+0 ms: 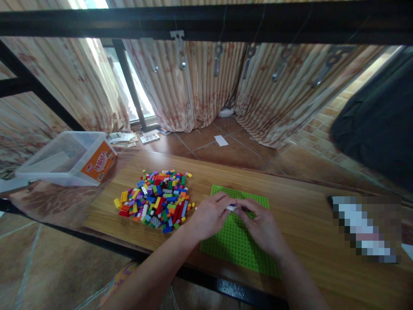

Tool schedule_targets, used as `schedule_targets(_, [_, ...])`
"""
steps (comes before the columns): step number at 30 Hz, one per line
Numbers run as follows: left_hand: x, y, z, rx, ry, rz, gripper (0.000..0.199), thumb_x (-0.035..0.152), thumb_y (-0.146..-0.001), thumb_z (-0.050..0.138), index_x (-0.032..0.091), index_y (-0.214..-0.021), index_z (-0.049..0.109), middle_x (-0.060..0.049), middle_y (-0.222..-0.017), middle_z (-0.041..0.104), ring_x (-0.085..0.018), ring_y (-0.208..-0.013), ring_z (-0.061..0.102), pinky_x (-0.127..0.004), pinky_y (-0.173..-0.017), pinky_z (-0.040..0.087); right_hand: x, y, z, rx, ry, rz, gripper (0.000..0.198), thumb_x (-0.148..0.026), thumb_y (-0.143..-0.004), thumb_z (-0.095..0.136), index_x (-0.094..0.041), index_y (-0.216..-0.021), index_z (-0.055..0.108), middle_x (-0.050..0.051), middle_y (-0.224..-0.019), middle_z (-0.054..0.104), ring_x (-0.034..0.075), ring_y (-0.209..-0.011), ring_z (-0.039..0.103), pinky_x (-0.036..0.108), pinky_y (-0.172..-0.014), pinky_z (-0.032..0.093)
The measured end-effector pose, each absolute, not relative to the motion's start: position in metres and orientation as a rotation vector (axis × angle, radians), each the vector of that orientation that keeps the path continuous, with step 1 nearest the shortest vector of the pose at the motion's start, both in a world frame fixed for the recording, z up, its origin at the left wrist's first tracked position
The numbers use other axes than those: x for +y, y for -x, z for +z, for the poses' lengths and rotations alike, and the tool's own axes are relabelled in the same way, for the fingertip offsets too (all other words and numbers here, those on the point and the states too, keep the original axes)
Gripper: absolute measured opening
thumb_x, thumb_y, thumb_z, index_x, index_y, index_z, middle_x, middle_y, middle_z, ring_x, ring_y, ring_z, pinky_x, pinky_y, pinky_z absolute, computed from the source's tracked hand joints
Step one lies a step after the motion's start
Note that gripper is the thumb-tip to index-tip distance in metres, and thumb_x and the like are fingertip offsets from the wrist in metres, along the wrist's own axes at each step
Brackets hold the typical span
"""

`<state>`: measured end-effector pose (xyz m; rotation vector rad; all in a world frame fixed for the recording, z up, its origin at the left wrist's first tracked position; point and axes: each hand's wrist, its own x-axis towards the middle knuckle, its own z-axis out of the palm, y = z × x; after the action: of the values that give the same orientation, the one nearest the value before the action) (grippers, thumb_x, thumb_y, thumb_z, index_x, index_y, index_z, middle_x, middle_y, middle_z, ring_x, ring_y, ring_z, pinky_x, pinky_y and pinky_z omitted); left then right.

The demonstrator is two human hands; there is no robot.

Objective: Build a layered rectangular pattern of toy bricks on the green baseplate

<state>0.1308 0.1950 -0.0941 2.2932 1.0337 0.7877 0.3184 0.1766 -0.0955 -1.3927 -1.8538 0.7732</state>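
Observation:
Above a green studded baseplate [238, 241], my two hands meet with their fingertips together. My left hand [211, 215] is closed in a pinch on small white and blue toy bricks [231, 207]. From the other side, the fingers of my right hand [263, 226] close on the same bricks. My fingers cover most of them, so their shape and how they join cannot be made out. A pile of loose coloured toy bricks [161, 200] lies on the wooden board to the left of my left hand.
A clear plastic bin [61, 161] with an orange label stands at the left. The wooden board [303, 215] carries the baseplate and bricks. On the right lies a pixelated, dark-edged object [364, 230]. A black bar [206, 23] with hanging hooks crosses above.

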Motion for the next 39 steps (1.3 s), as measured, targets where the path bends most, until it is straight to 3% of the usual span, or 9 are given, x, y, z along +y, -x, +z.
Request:
schedule_targets(6, [0.198, -0.129, -0.098, 1.192, -2.264, 0.808, 0.032, 0.010, -0.091, 0.046, 0.019, -0.119, 0.057, -0.007, -0.114, 0.062, -0.019, -0.106, 0.060, -0.036, -0.096, 0.052, 0.180, -0.333, -0.096, -1.808, 1.481, 0.567, 0.026, -0.042, -0.090, 0.054, -0.025, -0.097, 0.072, 0.006, -0.099, 0.072, 0.022, -0.096, 0.064, 0.041, -0.089, 0.050])
schedule_targets(12, [0.198, -0.130, -0.098, 1.269, -2.243, 0.716, 0.034, 0.011, -0.090, 0.048, 0.016, -0.123, 0.056, -0.009, -0.116, 0.062, -0.022, -0.107, 0.061, -0.038, -0.098, 0.052, 0.183, -0.352, -0.098, -1.721, 1.661, 0.449, 0.028, -0.044, -0.088, 0.055, -0.023, -0.094, 0.072, 0.006, -0.093, 0.073, 0.019, -0.080, 0.065, 0.034, -0.077, 0.050])
schedule_targets(23, [0.198, -0.132, -0.099, 1.280, -2.282, 0.641, 0.034, 0.013, -0.089, 0.050, 0.015, -0.123, 0.056, -0.010, -0.117, 0.062, -0.023, -0.110, 0.059, -0.040, -0.101, 0.050, 0.179, -0.360, -0.103, -1.887, 1.808, 0.453, 0.033, -0.039, -0.082, 0.055, -0.023, -0.107, 0.070, 0.002, -0.075, 0.069, 0.019, -0.066, 0.063, 0.032, -0.065, 0.047])
schedule_targets(30, [0.198, -0.131, -0.098, 1.267, -2.287, 0.641, 0.033, 0.013, -0.089, 0.050, 0.014, -0.121, 0.057, -0.010, -0.115, 0.064, -0.022, -0.108, 0.060, -0.039, -0.099, 0.051, 0.178, -0.358, -0.108, -1.949, 1.794, 0.367, 0.034, -0.035, -0.084, 0.052, -0.024, -0.111, 0.069, 0.005, -0.089, 0.074, 0.020, -0.074, 0.067, 0.033, -0.069, 0.050])
schedule_targets(39, [0.205, -0.111, -0.088, 1.340, -2.289, 0.760, 0.029, 0.016, -0.089, 0.052, 0.016, -0.117, 0.061, -0.009, -0.110, 0.067, -0.022, -0.104, 0.063, -0.036, -0.093, 0.052, 0.184, -0.351, -0.111, -1.862, 1.556, 0.242, 0.027, -0.037, -0.089, 0.053, -0.023, -0.102, 0.071, 0.006, -0.098, 0.074, 0.021, -0.085, 0.068, 0.035, -0.077, 0.052])
